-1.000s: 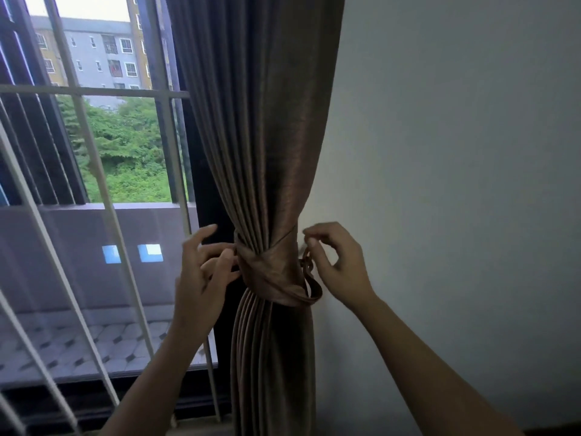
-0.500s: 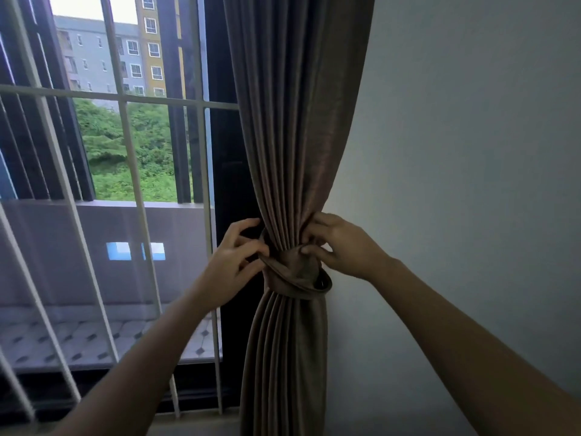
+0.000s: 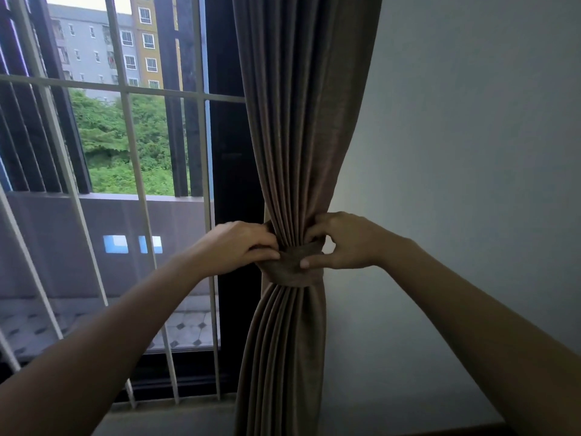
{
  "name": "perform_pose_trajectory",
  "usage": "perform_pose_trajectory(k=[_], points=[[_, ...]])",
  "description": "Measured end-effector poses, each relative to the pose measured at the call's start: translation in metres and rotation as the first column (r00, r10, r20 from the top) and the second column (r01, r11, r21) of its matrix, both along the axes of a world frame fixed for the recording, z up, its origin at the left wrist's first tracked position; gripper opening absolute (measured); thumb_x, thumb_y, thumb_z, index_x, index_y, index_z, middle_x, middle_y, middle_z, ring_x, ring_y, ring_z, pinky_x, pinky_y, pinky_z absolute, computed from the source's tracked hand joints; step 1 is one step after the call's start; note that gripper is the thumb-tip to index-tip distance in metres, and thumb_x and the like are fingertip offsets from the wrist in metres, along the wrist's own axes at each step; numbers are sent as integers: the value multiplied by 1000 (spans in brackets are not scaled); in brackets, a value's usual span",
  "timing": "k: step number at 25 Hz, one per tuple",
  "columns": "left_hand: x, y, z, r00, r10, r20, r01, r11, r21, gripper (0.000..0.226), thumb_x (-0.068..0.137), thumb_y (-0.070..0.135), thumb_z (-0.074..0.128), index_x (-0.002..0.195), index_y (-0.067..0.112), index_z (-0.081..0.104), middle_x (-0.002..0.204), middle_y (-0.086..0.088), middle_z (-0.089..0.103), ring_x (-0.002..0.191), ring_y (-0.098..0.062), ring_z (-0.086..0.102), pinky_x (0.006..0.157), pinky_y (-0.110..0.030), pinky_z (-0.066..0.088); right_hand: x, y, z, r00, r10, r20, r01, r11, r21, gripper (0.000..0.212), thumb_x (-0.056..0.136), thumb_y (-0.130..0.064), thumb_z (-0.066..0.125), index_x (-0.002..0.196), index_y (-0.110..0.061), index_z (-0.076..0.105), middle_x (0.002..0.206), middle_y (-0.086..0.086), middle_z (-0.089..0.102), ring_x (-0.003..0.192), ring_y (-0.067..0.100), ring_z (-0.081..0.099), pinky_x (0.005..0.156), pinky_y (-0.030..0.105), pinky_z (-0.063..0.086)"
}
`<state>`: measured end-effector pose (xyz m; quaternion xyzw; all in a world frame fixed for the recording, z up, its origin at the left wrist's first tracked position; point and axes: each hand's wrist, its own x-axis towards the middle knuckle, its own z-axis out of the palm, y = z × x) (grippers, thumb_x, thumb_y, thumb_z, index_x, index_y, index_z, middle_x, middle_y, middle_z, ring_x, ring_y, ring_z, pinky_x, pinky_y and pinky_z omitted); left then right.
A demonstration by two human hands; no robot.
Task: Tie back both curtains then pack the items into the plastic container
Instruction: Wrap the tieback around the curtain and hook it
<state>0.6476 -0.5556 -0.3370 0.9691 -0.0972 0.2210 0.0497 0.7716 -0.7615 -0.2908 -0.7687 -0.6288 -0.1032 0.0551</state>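
Tieback (image 3: 290, 267) around curtain (image 3: 298, 136), between left hand (image 3: 239, 243), right hand (image 3: 342, 243); both apparently pinching.

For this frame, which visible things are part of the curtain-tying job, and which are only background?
Job:
- curtain
- tie-back around the curtain
- left hand, on the tie-back
- right hand, on the tie-back

Background:
- window bars
- wall
- balcony floor
- buildings and trees outside

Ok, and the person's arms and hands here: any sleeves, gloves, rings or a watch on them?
None visible. The left hand and right hand are bare, with no gloves, rings or bracelets in view. Both forearms are uncovered to the frame's edge; no sleeve, watch or strap shows. Nails look short and unpainted.
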Motion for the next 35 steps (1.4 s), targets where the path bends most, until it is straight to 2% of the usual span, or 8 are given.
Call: perform_pose_trajectory(k=[6,10,16,22,28,30,32,35], points=[[4,-4,-9,988,67,140,-56,995,-80,43,87,53,36,98,26,67,94,19,54,83,4,52,63,-8,35,-9,-12,-14,1000,-29,8,30,999,-22,32,81,-44,64,101,-18,62,94,-8,55,65,1,41,66,27,37],[1,-17,-13,988,23,155,-16,999,-48,38,89,49,40,101,24,66,98,10,61,81,1,56,66,-14,44,-6,-12,-10,998,-51,41,50,998,22,24,90,-39,54,106,-24,64,103,-7,63,79,8,50,68,26,34],[4,-27,-23,970,11,244,63,954,-293,12,82,22,71,92,16,70,83,22,53,74,10,56,65,-5,44,-12,-10,-19,999,-40,-9,41,995,90,20,92,-32,51,104,-20,63,102,-4,62,84,13,53,67,28,36],[13,-18,17,988,-20,156,41,991,-130,8,84,23,67,87,16,69,88,12,53,81,-6,55,75,-20,44,-10,-8,2,973,-184,141,152,966,210,26,92,-44,45,107,-34,63,107,-5,66,97,21,60,70,30,41],[15,-19,20,979,-3,206,39,985,-169,7,84,20,66,88,15,70,91,7,58,79,-4,56,76,-19,47,-17,-2,4,960,-218,174,170,953,251,24,93,-39,46,103,-26,63,103,-1,66,92,23,61,67,29,39],[11,-24,3,911,119,396,51,918,-393,12,88,12,62,96,11,70,95,6,59,82,0,57,76,-10,46,-16,-5,-10,982,-188,-24,171,825,538,18,92,-29,51,98,-20,65,97,-2,66,81,17,60,65,25,42],[5,-26,-36,856,343,386,22,722,-691,25,91,8,56,115,11,62,103,3,60,80,-4,61,70,-12,50,-10,-14,-48,932,-158,-326,354,592,724,14,93,-20,51,95,-14,64,91,-2,64,73,12,57,64,21,41],[-4,-34,-86,971,237,-42,-170,550,-818,48,87,12,62,133,17,47,116,3,58,93,-9,63,71,-16,53,-11,-28,-123,787,-314,-531,538,771,342,26,93,-25,52,115,-12,57,111,6,65,88,20,66,76,28,49]])
